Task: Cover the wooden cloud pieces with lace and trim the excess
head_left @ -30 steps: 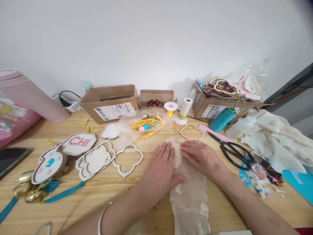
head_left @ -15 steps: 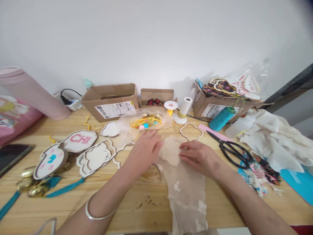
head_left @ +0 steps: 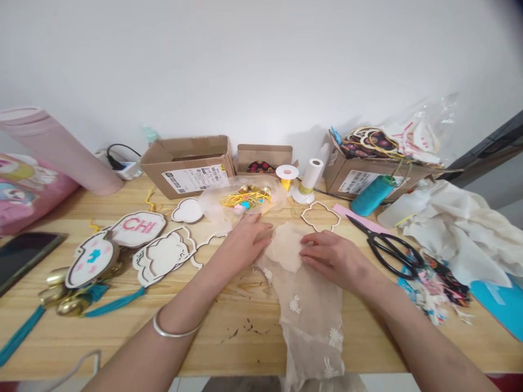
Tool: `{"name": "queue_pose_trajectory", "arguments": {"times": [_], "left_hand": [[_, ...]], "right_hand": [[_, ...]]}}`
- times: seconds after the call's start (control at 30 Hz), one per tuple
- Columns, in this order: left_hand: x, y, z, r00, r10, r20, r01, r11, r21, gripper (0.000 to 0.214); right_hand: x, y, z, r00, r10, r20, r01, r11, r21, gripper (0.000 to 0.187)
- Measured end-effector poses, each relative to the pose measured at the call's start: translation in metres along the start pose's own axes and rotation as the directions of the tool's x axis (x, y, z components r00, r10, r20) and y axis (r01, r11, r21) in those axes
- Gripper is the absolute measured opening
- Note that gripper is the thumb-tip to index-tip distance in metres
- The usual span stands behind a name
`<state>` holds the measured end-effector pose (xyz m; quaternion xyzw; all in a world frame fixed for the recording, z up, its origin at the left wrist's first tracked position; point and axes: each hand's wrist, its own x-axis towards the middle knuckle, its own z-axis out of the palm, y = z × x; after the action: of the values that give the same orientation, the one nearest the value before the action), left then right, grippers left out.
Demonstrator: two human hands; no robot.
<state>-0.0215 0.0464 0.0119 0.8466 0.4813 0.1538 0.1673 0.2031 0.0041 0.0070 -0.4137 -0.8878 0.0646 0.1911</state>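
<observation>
The fingers (head_left: 261, 231) of the left hand (head_left: 245, 245) lie flat and slightly spread, gripping nothing, their tips just beside the folded-over end (head_left: 285, 247) of a long strip of sheer cream fabric (head_left: 306, 310) with white embroidered flowers. The right hand (head_left: 333, 257) rests its loosely curved fingertips on that fold's right edge, also without a pinch. The strip lies mid-counter and runs toward the person, over the near edge of the pale wooden counter (head_left: 232, 348). It looks very light, limp and prone to creasing or sliding, so flat fingers or a pinch at the doubled fold would probably hold it best. Just beyond lie a thin cloud-shaped wooden frame (head_left: 321, 216) and a clear plastic bag of yellow cord (head_left: 241, 198); black-handled scissors (head_left: 392, 253) sit to the right, and a layered cloud-shaped wooden plaque (head_left: 161, 256) to the left.
</observation>
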Motion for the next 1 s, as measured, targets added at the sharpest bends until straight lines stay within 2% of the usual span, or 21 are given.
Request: {"name": "queue_pose_trajectory", "arguments": {"times": [0.07, 0.17, 0.33, 0.43, 0.53, 0.67, 0.77, 1.0], "left_hand": [[0.0001, -0.0002, 0.0002, 1.000, 0.026, -0.006, -0.026, 1.000, -0.005, 0.032], [0.0011, -0.0019, 0.0012, 0.995, 0.078, 0.060, -0.078, 0.997, -0.003, 0.030], [0.0014, -0.0050, 0.0017, 0.990, 0.073, 0.121, -0.073, 0.997, -0.008, 0.032], [0.0006, -0.0052, 0.0011, 0.990, 0.069, 0.124, -0.068, 0.998, -0.011, 0.032], [0.0003, -0.0053, 0.0009, 0.989, 0.068, 0.130, -0.067, 0.998, -0.012, 0.034], [0.0012, -0.0058, 0.0017, 0.987, 0.078, 0.138, -0.079, 0.997, 0.000, 0.035], [0.0017, -0.0055, 0.0016, 0.986, 0.082, 0.145, -0.083, 0.997, 0.003, 0.036], [0.0023, -0.0050, -0.0015, 0.983, 0.072, 0.169, -0.075, 0.997, 0.012, 0.038]], "right_hand": [[0.0000, -0.0001, 0.0000, 1.000, 0.004, 0.002, -0.004, 1.000, -0.006, 0.021], [0.0002, -0.0001, 0.0000, 1.000, 0.001, 0.004, -0.001, 1.000, -0.007, 0.022], [0.0010, 0.0012, -0.0018, 1.000, 0.022, -0.007, -0.022, 1.000, -0.002, 0.021], [0.0012, 0.0029, -0.0044, 0.991, 0.096, -0.093, -0.096, 0.995, 0.012, 0.020], [0.0013, 0.0044, -0.0070, 0.957, 0.218, -0.193, -0.217, 0.976, 0.025, 0.020], [0.0016, 0.0041, -0.0083, 0.918, 0.320, -0.232, -0.322, 0.946, 0.030, 0.022], [0.0016, 0.0015, -0.0069, 0.929, 0.316, -0.193, -0.317, 0.948, 0.026, 0.022], [-0.0010, -0.0027, -0.0038, 0.976, 0.201, 0.085, -0.203, 0.979, 0.009, 0.022]]}}
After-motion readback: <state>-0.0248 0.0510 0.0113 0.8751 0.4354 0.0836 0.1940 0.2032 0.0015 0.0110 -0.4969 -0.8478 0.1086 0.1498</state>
